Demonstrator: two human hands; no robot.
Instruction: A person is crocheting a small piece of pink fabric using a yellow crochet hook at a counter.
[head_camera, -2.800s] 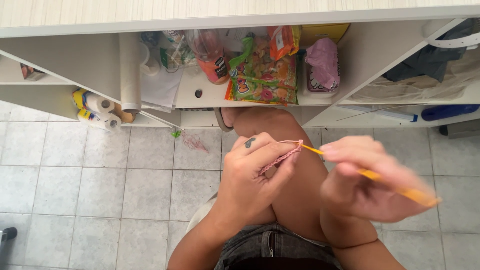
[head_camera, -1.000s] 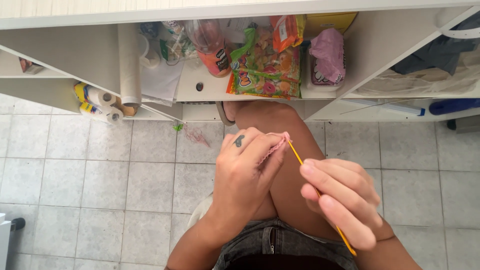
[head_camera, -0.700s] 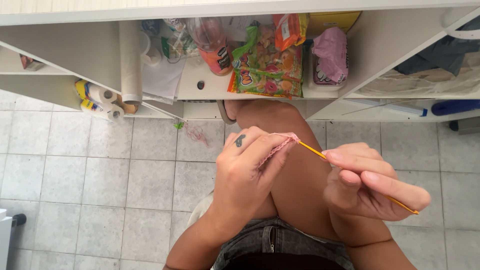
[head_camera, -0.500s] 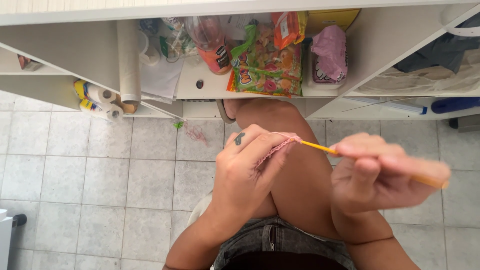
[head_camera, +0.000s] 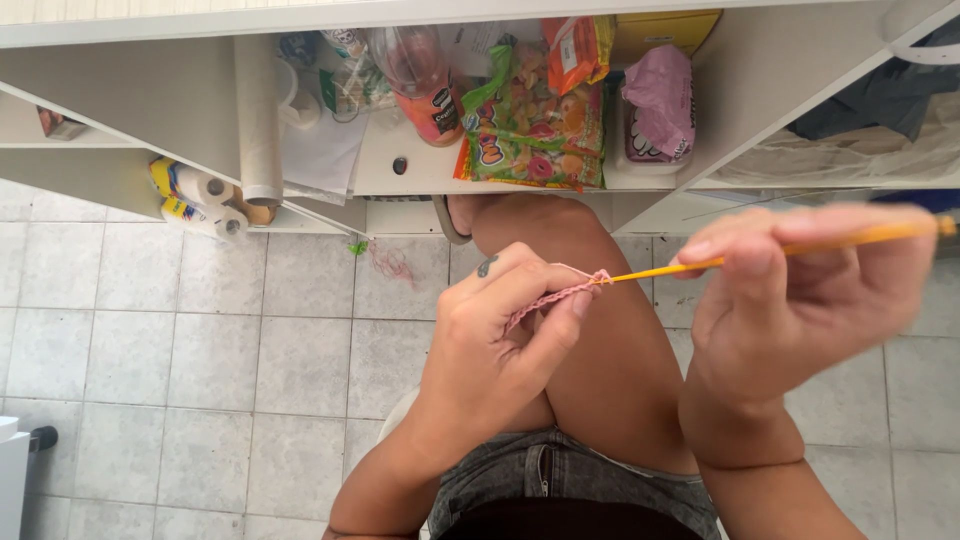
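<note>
While the left hand (head_camera: 500, 335) pinches a short pink crochet chain (head_camera: 550, 297) btwn thumb & forefinger, the right hand (head_camera: 800, 300) is closed on a thin orange-yellow crochet hook (head_camera: 700, 265), fingers curled round its back end. Chain: pale pink yarn, narrow, knobbly, looped texture, a short strip running up-right along the forefinger to a small loop at the hook tip. Hook: slim, smooth, straight rod, prob. plastic or coated metal, can't tell which. Long axis nearly horizontal, rising slightly to the right; tip points left into the pink loop, tail end sticks out past the right hand near the frame's right edge. Right hand blurred. Both hands are above a bare knee (head_camera: 600, 330) & grey denim shorts (head_camera: 560, 480), w/ pale grey square floor tiles (head_camera: 200, 350) below. Behind, a white shelf unit (head_camera: 150, 110) holds a colourful glossy snack bag (head_camera: 535, 125), a crumpled pink bag (head_camera: 660, 100), a plastic bottle (head_camera: 420, 70), a long paper roll (head_camera: 258, 110) & smaller tape rolls (head_camera: 195, 195).
</note>
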